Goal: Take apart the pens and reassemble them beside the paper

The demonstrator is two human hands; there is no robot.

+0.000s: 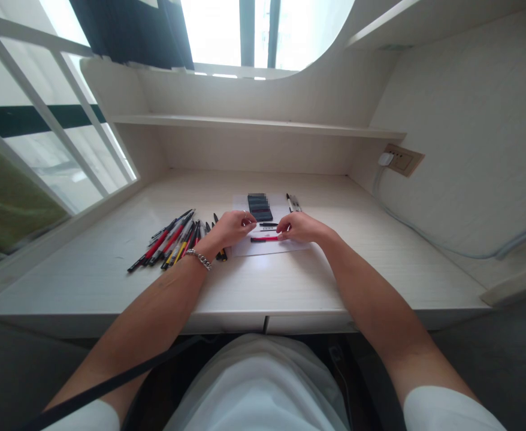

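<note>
Both my hands rest on a white sheet of paper (pixel 285 246) in the middle of the desk. My left hand (pixel 232 227), with a ring and a metal bracelet on the wrist, is closed in a pinch; something small and thin sits between its fingertips. My right hand (pixel 299 227) is curled, its fingers touching the end of a red pen barrel (pixel 263 239) that lies flat on the paper. Small dark pen parts (pixel 268 225) lie between the two hands. A pile of several red, black and yellow pens (pixel 173 239) lies just left of my left hand.
A dark flat box (pixel 259 206) sits on the far end of the paper, with a black and silver pen (pixel 293 202) to its right. A shelf runs above the desk's back. A wall socket (pixel 402 159) with a white plug and cable is at the right.
</note>
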